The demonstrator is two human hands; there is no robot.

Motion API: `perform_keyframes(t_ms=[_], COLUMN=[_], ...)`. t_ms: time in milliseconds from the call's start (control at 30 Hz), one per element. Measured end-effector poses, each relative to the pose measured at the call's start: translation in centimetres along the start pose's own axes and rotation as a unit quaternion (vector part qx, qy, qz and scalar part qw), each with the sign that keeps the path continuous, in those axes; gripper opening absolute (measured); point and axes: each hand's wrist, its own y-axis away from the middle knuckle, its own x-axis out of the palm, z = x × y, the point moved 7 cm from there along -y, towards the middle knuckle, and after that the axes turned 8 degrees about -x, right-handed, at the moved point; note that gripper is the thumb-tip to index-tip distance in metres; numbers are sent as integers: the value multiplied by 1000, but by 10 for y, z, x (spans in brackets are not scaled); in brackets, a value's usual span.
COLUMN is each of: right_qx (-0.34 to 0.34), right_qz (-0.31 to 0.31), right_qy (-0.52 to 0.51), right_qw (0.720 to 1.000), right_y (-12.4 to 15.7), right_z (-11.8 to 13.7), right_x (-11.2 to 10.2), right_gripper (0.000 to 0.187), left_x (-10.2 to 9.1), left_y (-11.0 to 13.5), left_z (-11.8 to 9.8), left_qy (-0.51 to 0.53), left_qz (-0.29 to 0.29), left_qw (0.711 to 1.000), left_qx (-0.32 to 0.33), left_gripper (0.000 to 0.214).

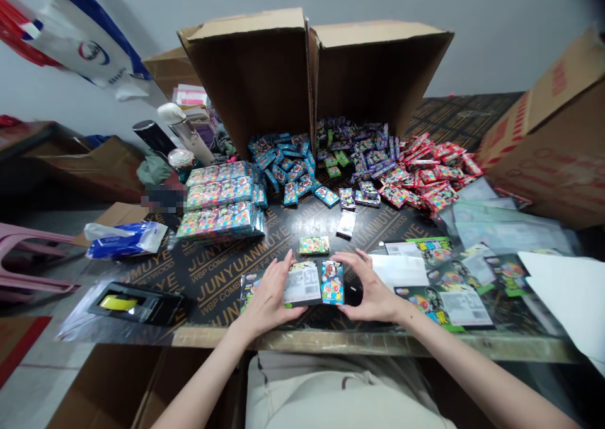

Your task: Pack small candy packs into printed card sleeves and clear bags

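Left hand [265,295] and right hand [371,290] bracket small blue box [332,282]

A dark, lettered table [212,297] spans the frame, its pale front edge [331,341] just below both hands and crossed by the forearms. Two cardboard boxes [250,79] stand at upper centre, openings facing the worker, their depths in shadow; a carton [553,133] at right is cut off by the frame. Blue packets [283,161], purple packets [375,158] and red packets [439,171] spill forward, stopping short of the hands. Lettered tabletop separates the left hand from stacked packs [217,202] at centre left, where a pixelated patch obscures their neighbour. Room is tighter at right: printed cards [444,306] and white paper [401,269] lie near the right hand. At lower centre, a green box [314,245] lies just above a labelled card [305,284], partly covered by the left hand, fingers spread. The blue box sits at the card's right end, inside the curve of the right hand's thumb and fingers; whether either hand is pinching cannot be told.
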Motion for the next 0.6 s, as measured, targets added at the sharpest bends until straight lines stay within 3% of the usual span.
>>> perform_keyframes(t_ms=[267, 433, 600], right_qx=[-4, 32, 1], right_qz=[-37, 23, 56], right_qy=[-6, -124, -81], right_qw=[999, 991, 995], right_y=[-5, -8, -16], right_z=[7, -1, 6], right_x=[-17, -14, -18], right_gripper=[77, 84, 85], left_x=[-7, -11, -10], left_y=[-6, -7, -5], left_z=[5, 2, -4], left_qy=[50, 78, 86], left_qz=[10, 40, 50], left_qw=[998, 995, 995], left_qx=[-42, -45, -22], left_gripper=[108, 111, 112])
